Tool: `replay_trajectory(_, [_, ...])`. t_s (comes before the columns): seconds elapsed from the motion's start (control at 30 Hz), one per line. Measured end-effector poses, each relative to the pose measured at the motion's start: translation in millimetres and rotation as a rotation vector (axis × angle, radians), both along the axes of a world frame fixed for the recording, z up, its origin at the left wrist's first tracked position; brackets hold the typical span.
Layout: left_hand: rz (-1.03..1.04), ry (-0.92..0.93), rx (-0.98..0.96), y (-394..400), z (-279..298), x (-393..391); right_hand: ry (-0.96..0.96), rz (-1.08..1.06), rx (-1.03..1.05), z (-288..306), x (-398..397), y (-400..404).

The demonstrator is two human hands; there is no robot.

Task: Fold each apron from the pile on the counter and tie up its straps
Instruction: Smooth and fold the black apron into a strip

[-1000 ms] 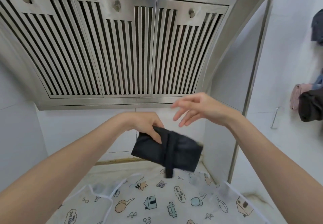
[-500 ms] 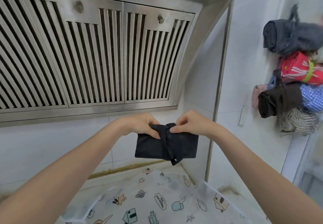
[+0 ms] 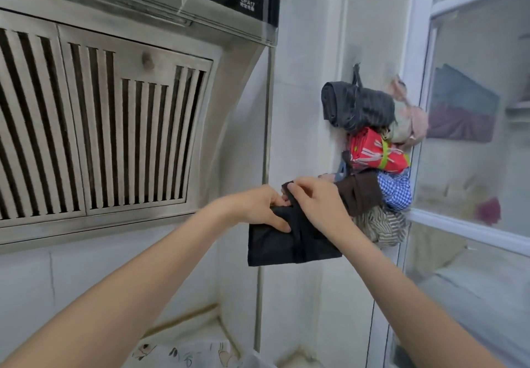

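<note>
1. A folded black apron (image 3: 286, 242) is held up in the air at centre frame, in front of the white tiled wall (image 3: 304, 109) and clear of any surface below it.
2. The left hand (image 3: 259, 205) grips the upper left part of the bundle, thumb lying across the front of the cloth and the other fingers curled behind it.
3. The right hand (image 3: 314, 202) is at the top middle of the bundle, its fingers pinched on the black strap (image 3: 298, 224) that runs down across the front of the fold.
4. The two hands are just beside each other, nearly touching at the top edge of the apron.
5. To the right of the hands, a cluster of rolled aprons (image 3: 370, 141) hangs on the wall: a dark grey one on top, a red patterned one with a green band below it, then a brown one, a blue checked one and a striped one lowest.
6. A steel range hood (image 3: 109, 126) with slatted filters fills the upper left of the frame.
7. A window (image 3: 470, 143) with a white frame takes the right edge.
8. At the bottom centre a strip of cartoon-printed cloth (image 3: 183, 354) shows.
</note>
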State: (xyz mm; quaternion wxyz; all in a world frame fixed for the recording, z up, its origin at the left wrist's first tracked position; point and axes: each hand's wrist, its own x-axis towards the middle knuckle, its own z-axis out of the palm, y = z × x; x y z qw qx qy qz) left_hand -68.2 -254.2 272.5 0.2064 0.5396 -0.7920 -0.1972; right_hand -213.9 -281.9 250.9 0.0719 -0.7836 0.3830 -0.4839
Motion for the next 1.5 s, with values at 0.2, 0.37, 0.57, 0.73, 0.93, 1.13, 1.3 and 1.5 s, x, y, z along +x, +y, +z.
replay_trajectory(0.2, [-0.071, 0.139, -0.077, -53.4, 32.4, -91.9, -0.026, -0.206, -0.309, 23.5, -95.4, -70.7])
replay_trajectory(0.37, [-0.096, 0.334, -0.298, -95.9, 55.7, -152.8, -0.208, -0.216, -0.195, 68.8, -174.9, -123.3])
replay_trajectory(0.57, [-0.014, 0.403, -0.694, -137.9, 96.7, -191.9, -0.218, -0.144, -0.225, 160.6, -208.6, -169.0])
replay_trajectory(0.73, [0.100, 0.699, -0.748, -159.2, 138.5, -178.9, -0.059, -0.114, -0.326, 226.9, -186.4, -193.6])
replay_trajectory(0.93, [0.337, 0.652, -0.921, -178.5, 156.4, -170.6, -0.007, -0.207, -0.244, 257.7, -141.9, -224.7])
replay_trajectory(1.13, [0.428, 0.553, -1.108, -180.9, 139.5, -172.9, -0.020, -0.093, -0.266, 254.9, -130.8, -229.0])
replay_trajectory(1.3, [0.425, 0.550, -1.103, -174.2, 125.8, -176.3, 0.023, 0.009, -0.180, 240.0, -131.6, -223.5])
replay_trajectory(1.5, [0.433, 0.461, -1.074, -169.1, 114.5, -172.4, 0.021, -0.148, -0.454, 197.9, -136.5, -218.1])
